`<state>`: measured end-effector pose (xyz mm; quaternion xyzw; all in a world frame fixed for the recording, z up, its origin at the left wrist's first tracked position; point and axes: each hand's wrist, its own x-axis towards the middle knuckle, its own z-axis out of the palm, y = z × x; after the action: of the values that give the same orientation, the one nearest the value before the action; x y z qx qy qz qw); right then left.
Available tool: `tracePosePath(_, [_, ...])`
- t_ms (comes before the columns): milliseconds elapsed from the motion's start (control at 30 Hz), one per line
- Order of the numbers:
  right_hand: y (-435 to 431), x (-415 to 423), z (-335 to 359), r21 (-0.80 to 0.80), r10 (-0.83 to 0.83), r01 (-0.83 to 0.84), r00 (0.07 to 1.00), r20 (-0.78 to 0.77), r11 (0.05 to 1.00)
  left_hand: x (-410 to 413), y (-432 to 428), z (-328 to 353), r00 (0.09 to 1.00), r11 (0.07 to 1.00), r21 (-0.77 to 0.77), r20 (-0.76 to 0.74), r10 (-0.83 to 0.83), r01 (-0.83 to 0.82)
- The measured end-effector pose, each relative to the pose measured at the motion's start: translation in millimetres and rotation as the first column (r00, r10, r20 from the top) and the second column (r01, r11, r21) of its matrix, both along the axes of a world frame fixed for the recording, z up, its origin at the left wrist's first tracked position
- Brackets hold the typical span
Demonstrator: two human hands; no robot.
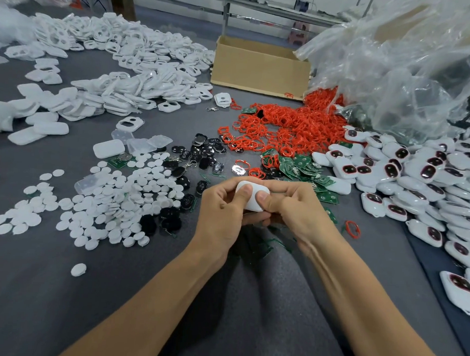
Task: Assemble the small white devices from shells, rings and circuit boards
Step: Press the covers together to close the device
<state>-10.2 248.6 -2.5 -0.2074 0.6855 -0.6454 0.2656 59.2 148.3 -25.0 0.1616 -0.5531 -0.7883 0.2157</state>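
I hold one small white device (252, 197) in front of me with both hands, its smooth white back facing up. My left hand (225, 206) grips its left side with the thumb pressed on top. My right hand (294, 206) grips its right side, thumb on top too. Loose parts lie on the grey table: white shells (120, 72) heaped at the back left, red rings (291, 126) in a pile ahead, green circuit boards (301, 166) just beyond my hands. Finished white devices (415, 181) with dark windows are piled at the right.
White round pads (116, 200) and black oval pieces (200, 155) are scattered to the left of my hands. A cardboard box (259, 66) stands at the back, a big clear plastic bag (406, 58) at the back right. A single red ring (352, 229) lies right of my wrist.
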Motion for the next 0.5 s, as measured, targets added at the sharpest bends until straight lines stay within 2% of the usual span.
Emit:
tracePosePath(133, [-6, 4, 0, 0.001, 0.005, -0.004, 0.993, -0.116, 1.0, -1, -4, 0, 1.0, 1.0, 0.009, -0.002, 0.008, -0.008])
tracePosePath(233, [-4, 0, 1, 0.056, -0.034, 0.049, 0.968, -0.248, 0.997, -1, -6, 0, 1.0, 0.989, 0.144, -0.008, 0.026, -0.025])
tracePosePath(300, [-2, -2, -1, 0.089, -0.149, 0.211, 0.879, -0.453, 0.973, -3, -6, 0, 0.999, 0.971, 0.235, -0.015, 0.035, -0.03])
tracePosePath(367, [-1, 0, -4, 0.039, -0.24, 0.365, 0.687, -0.686, 0.93, -4, -6, 0, 1.0, 0.961, 0.275, -0.026, 0.011, -0.004])
tracePosePath(400, [-2, 1, -5, 0.009, -0.24, 0.379, 0.606, -0.758, 0.925, -4, -6, 0, 0.999, 0.963, 0.269, -0.036, -0.014, 0.024])
tracePosePath(433, [-4, 3, -6, 0.003, -0.214, 0.362, 0.558, -0.802, 0.932, -4, -6, 1, 0.999, 0.966, 0.254, -0.043, -0.033, 0.043])
tracePosePath(500, [-8, 5, -10, 0.055, -0.129, 0.291, 0.577, -0.807, 0.955, -4, -9, 0, 0.999, 0.974, 0.227, -0.043, -0.018, 0.027])
